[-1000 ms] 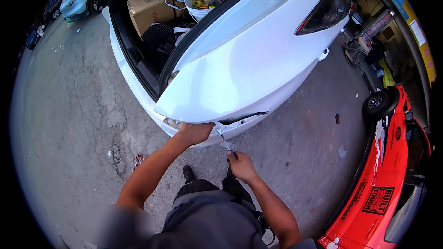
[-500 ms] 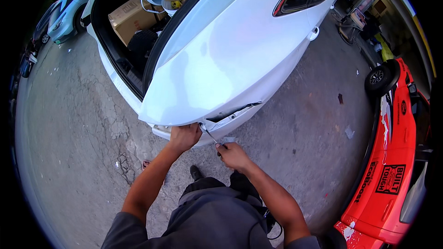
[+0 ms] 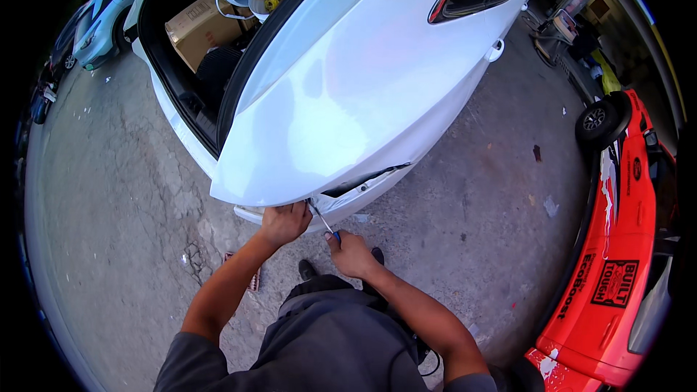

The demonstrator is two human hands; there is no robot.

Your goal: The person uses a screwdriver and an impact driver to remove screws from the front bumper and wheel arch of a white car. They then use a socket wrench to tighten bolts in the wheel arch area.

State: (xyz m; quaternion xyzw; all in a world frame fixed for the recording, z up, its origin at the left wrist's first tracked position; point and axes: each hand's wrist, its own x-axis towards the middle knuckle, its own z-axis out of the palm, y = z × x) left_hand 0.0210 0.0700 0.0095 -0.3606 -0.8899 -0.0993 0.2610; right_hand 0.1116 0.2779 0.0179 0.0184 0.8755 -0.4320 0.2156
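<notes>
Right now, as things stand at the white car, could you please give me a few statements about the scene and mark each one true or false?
1. The right hand holds a slim tool with a blue handle. True.
2. The left hand is deep inside a bucket. False: it is at the lower edge of the white car, by the panel's rim.
3. A cardboard box sits in the car's open rear. True.
4. The red vehicle is on the left of the picture. False: it is on the right.
5. The sleeves are long and cover both forearms. False: they are short, and both forearms are bare.
</notes>
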